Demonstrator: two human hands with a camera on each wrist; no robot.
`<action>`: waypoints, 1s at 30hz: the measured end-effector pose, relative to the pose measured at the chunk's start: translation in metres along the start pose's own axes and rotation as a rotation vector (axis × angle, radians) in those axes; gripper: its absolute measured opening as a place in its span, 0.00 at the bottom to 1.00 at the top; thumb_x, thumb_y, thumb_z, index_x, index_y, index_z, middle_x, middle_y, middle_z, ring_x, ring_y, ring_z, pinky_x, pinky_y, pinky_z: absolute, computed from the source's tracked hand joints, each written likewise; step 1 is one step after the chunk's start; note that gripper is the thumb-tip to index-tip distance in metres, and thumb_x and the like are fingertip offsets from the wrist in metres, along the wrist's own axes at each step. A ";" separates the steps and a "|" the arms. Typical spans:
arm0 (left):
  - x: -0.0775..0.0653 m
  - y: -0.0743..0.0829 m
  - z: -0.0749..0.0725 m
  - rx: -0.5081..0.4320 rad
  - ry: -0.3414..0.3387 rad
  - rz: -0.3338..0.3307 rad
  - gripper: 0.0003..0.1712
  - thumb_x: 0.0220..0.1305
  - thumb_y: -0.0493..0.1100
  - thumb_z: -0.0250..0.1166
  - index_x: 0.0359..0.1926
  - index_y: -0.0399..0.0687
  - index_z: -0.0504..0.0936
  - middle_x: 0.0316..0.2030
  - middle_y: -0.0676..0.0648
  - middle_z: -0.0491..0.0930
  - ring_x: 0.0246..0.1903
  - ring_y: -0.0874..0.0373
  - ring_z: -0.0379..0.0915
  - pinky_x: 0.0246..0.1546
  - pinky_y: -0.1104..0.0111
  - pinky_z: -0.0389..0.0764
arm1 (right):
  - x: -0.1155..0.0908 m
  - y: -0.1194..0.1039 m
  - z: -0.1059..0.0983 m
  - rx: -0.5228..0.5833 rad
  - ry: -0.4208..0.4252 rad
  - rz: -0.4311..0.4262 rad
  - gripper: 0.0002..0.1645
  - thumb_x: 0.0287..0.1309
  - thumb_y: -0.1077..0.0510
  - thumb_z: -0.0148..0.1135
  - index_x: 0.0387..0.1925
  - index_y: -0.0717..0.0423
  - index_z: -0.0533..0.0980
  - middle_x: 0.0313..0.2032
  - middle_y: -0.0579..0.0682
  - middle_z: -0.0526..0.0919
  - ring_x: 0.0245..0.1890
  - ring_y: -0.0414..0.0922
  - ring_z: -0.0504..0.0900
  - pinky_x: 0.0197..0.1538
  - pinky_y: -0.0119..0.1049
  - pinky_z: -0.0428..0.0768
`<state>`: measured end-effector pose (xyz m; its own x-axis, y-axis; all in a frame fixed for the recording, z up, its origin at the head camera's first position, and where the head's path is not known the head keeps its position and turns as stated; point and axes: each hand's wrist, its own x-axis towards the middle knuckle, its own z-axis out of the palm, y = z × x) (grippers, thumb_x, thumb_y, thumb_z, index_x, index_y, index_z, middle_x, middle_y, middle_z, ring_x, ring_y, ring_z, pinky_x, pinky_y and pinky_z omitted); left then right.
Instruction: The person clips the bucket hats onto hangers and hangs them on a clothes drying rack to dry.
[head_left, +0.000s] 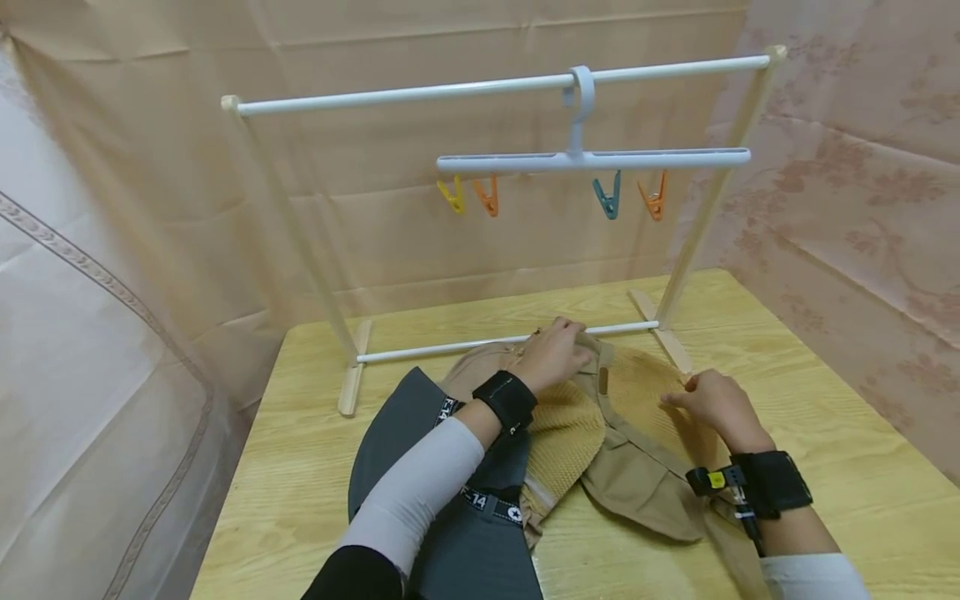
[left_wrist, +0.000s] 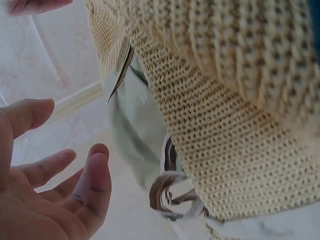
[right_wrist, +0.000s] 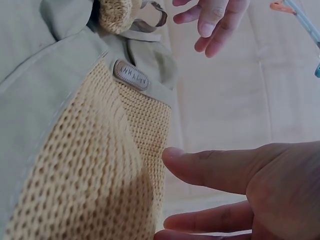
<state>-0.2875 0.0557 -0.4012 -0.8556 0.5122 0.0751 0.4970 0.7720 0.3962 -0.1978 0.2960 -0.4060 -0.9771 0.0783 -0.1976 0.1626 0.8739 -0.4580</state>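
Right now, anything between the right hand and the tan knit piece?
Nothing visible: the right hand is at the edge of the tan knit piece; the dark grey item lies left, not between them.

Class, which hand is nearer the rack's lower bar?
Left. The left hand overlaps the lower bar in the head view; the right hand is lower there, beyond the bar's right end.

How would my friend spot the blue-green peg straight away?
Find the rack on the table; a pale hanger hooks over its top. Under that hanger, the blue-green peg dangles between two orange pegs; no other peg shares its colour.
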 end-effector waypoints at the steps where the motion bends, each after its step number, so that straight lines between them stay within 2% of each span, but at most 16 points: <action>1: 0.000 0.001 0.001 -0.002 -0.005 0.005 0.28 0.70 0.51 0.58 0.68 0.51 0.68 0.64 0.47 0.70 0.59 0.53 0.71 0.59 0.58 0.75 | -0.001 0.001 0.000 -0.001 0.004 0.003 0.31 0.59 0.46 0.65 0.40 0.76 0.76 0.34 0.67 0.80 0.30 0.53 0.77 0.29 0.39 0.73; 3: 0.002 0.003 0.004 -0.010 -0.020 0.021 0.28 0.70 0.50 0.58 0.68 0.50 0.68 0.64 0.46 0.69 0.58 0.54 0.71 0.57 0.61 0.75 | -0.003 0.004 0.000 -0.004 0.010 0.011 0.31 0.58 0.46 0.65 0.38 0.76 0.77 0.32 0.66 0.79 0.29 0.53 0.76 0.29 0.40 0.72; 6: 0.005 0.005 0.008 -0.006 -0.043 0.044 0.30 0.70 0.51 0.59 0.69 0.48 0.68 0.63 0.45 0.69 0.55 0.56 0.73 0.51 0.68 0.77 | -0.006 0.008 -0.001 -0.026 0.017 0.016 0.36 0.58 0.44 0.64 0.42 0.79 0.75 0.38 0.74 0.79 0.34 0.62 0.79 0.33 0.46 0.76; 7: 0.006 0.006 0.009 -0.003 -0.052 0.049 0.30 0.70 0.52 0.59 0.69 0.48 0.67 0.63 0.44 0.69 0.52 0.56 0.74 0.46 0.70 0.78 | -0.007 0.009 -0.001 -0.036 0.021 0.014 0.39 0.58 0.43 0.64 0.46 0.81 0.74 0.43 0.77 0.78 0.38 0.65 0.79 0.35 0.48 0.78; 10: 0.009 0.008 0.011 0.011 -0.067 0.050 0.33 0.69 0.55 0.60 0.70 0.48 0.66 0.63 0.43 0.69 0.47 0.57 0.77 0.38 0.73 0.78 | -0.010 0.011 -0.003 -0.056 0.024 0.011 0.43 0.58 0.41 0.64 0.50 0.83 0.72 0.49 0.80 0.75 0.44 0.71 0.78 0.40 0.54 0.78; 16: 0.015 0.010 0.017 0.070 -0.073 0.027 0.34 0.69 0.56 0.60 0.70 0.51 0.65 0.64 0.46 0.69 0.46 0.58 0.78 0.34 0.73 0.76 | -0.012 0.016 -0.003 -0.073 0.038 0.001 0.43 0.57 0.42 0.64 0.47 0.83 0.72 0.47 0.80 0.76 0.44 0.73 0.77 0.40 0.56 0.78; 19: 0.017 0.013 0.020 0.089 -0.086 0.038 0.34 0.69 0.55 0.59 0.71 0.51 0.64 0.66 0.46 0.68 0.44 0.58 0.78 0.30 0.74 0.74 | -0.012 0.018 -0.001 -0.070 0.037 0.004 0.45 0.55 0.42 0.66 0.49 0.86 0.70 0.48 0.82 0.74 0.46 0.74 0.76 0.42 0.58 0.78; 21: 0.017 0.015 0.020 0.093 -0.088 0.055 0.33 0.70 0.54 0.58 0.72 0.51 0.64 0.67 0.45 0.67 0.43 0.58 0.78 0.30 0.75 0.73 | -0.011 0.020 0.001 -0.065 0.024 0.011 0.49 0.54 0.40 0.67 0.50 0.87 0.68 0.49 0.83 0.72 0.47 0.75 0.75 0.43 0.59 0.78; 24: 0.018 0.016 0.022 0.047 -0.085 0.065 0.34 0.69 0.52 0.59 0.72 0.50 0.63 0.70 0.42 0.62 0.42 0.56 0.79 0.33 0.73 0.74 | -0.009 0.020 0.005 -0.055 -0.003 0.038 0.52 0.53 0.39 0.67 0.52 0.88 0.66 0.50 0.85 0.70 0.47 0.75 0.74 0.43 0.59 0.78; 30: 0.021 0.016 0.029 -0.046 -0.111 0.008 0.38 0.67 0.53 0.62 0.73 0.51 0.60 0.74 0.42 0.55 0.54 0.50 0.78 0.47 0.67 0.80 | -0.007 0.024 0.016 -0.043 -0.038 0.054 0.49 0.53 0.39 0.67 0.46 0.87 0.69 0.42 0.80 0.75 0.39 0.68 0.78 0.38 0.54 0.78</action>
<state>-0.2930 0.0898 -0.4199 -0.8291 0.5586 -0.0222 0.4943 0.7512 0.4375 -0.1850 0.3088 -0.4293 -0.9610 0.1089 -0.2541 0.2085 0.8890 -0.4078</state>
